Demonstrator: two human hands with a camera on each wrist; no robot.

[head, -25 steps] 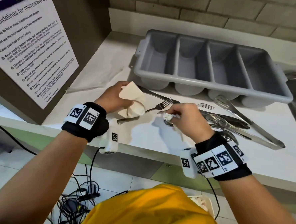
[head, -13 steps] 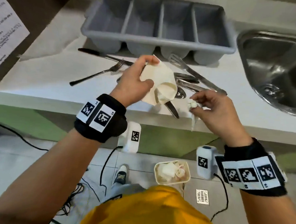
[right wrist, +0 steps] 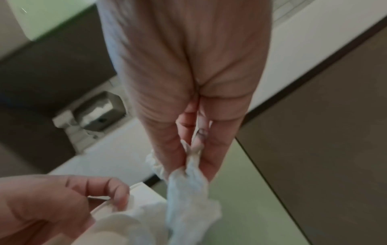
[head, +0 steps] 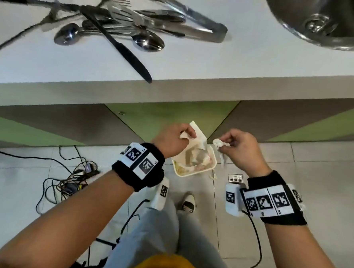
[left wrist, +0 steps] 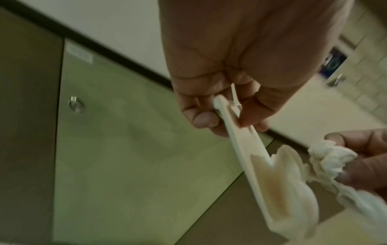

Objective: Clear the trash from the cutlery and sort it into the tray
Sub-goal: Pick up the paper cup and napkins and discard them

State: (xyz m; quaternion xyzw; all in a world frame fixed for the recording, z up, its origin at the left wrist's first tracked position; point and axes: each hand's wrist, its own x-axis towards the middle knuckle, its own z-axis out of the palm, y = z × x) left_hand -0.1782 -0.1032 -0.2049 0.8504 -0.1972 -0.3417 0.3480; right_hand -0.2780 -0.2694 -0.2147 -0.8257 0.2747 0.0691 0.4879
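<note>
My left hand (head: 181, 137) pinches a flattened cream paper cup (head: 196, 135) below the counter edge, directly over a small cream bin (head: 192, 172) on the floor that holds trash. The same cup (left wrist: 261, 165) hangs from my fingers in the left wrist view. Beside it, my right hand (head: 226, 145) pinches a crumpled white tissue (head: 219, 143), seen again as a tissue (right wrist: 188, 190) in the right wrist view. On the white counter (head: 238, 63) lies the cutlery: spoons (head: 67, 35), a knife (head: 119, 47), forks and tongs (head: 189, 16). The tray is out of view.
A steel sink (head: 324, 20) is set into the counter at the top right. Loose black cables (head: 69, 181) lie on the tiled floor to the left. My shoe (head: 188, 201) and a floor drain (head: 235, 177) are near the bin. Green and brown cabinet fronts run below the counter.
Both hands have come off the counter and dropped below its edge, carrying the cup and the tissue over the floor bin. The view has tilted down and the tray has left it.
</note>
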